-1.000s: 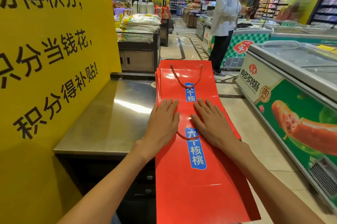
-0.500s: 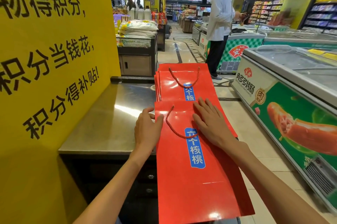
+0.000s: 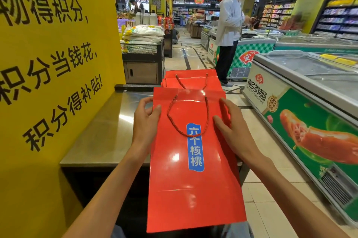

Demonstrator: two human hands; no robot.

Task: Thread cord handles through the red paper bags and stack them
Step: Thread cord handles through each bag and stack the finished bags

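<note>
A flat red paper bag (image 3: pixel 182 185) with a blue label and a red cord handle (image 3: pixel 188 119) is lifted in front of me, its top tilted up. My left hand (image 3: pixel 144 121) pinches its upper left edge, thumb on the face and fingers behind. My right hand (image 3: pixel 230 129) holds the upper right edge, thumb on the front. Behind it a stack of red bags (image 3: pixel 193 81) with cord handles lies flat at the right end of the steel counter (image 3: pixel 102 131).
A yellow wall (image 3: pixel 48 82) with black characters closes the left side. Chest freezers (image 3: pixel 310 113) line the right. A person in a white shirt (image 3: pixel 229 32) stands in the aisle beyond the stack. A display stand (image 3: pixel 143 57) with sacks sits behind the counter.
The top bag, earlier pressed flat under both palms, has been taken by its side edges and lifted off the stack toward me.
</note>
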